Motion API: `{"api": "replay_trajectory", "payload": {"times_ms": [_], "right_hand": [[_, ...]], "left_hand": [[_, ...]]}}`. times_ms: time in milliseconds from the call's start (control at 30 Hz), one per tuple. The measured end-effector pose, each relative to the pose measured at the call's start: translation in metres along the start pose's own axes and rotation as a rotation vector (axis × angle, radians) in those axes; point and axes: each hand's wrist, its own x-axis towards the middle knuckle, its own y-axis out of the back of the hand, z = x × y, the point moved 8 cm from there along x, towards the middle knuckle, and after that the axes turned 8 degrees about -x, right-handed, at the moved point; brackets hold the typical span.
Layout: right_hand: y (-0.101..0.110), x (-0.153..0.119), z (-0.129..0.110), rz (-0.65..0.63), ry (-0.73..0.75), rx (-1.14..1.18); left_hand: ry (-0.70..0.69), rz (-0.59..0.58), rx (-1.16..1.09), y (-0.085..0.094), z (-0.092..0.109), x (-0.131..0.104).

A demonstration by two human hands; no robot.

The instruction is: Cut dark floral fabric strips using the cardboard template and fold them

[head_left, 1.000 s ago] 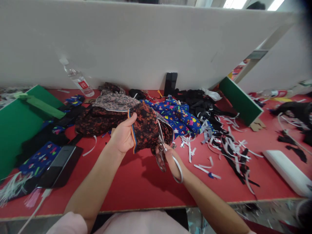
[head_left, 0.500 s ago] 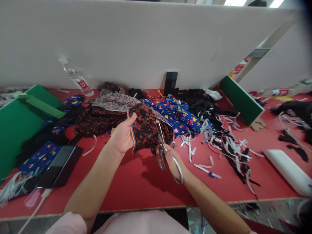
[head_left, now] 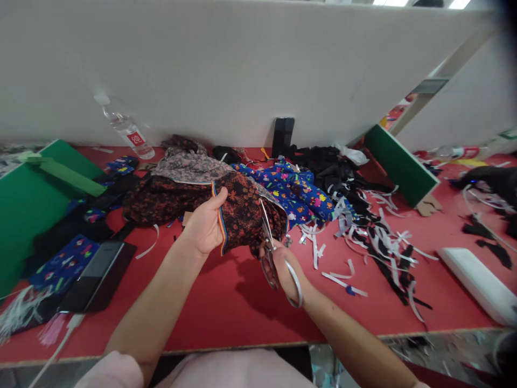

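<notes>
Above a red counter [head_left: 226, 304], left fingers [head_left: 218, 200] pinching dark floral cloth [head_left: 241, 209], right fingers [head_left: 281, 257] grasping scissors [head_left: 268, 242], blades [head_left: 265, 220] over the cloth

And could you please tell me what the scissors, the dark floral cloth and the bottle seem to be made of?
Scissors: probably metal, silvery, as the blades shine. Dark floral cloth: matte fabric, bending in soft folds; fibre unclear. Bottle: probably clear plastic, glossy, since the pale partition shows through it.
</notes>
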Motion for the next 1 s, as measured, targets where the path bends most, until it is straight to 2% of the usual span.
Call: {"api": "replay_trajectory", "payload": {"times_ms": [333,400,567,700,1000], "right_hand": [[0.003,-0.001,0.000,0.047,0.013,0.011],[0.003,-0.001,-0.001,0.051,0.024,0.027],[0.004,-0.001,-0.003,0.052,0.025,0.012],[0.005,-0.001,-0.003,0.056,0.018,-0.007],[0.007,0.001,-0.005,0.058,0.054,-0.089]], "left_hand": [[-0.014,0.000,-0.022,0.001,0.001,0.000],[-0.063,0.006,0.005,0.003,0.003,0.000],[-0.302,-0.026,0.190,-0.001,0.011,-0.003],[-0.410,0.016,0.305,0.000,0.012,-0.004],[-0.458,0.069,0.381,0.003,0.015,-0.003]]}}
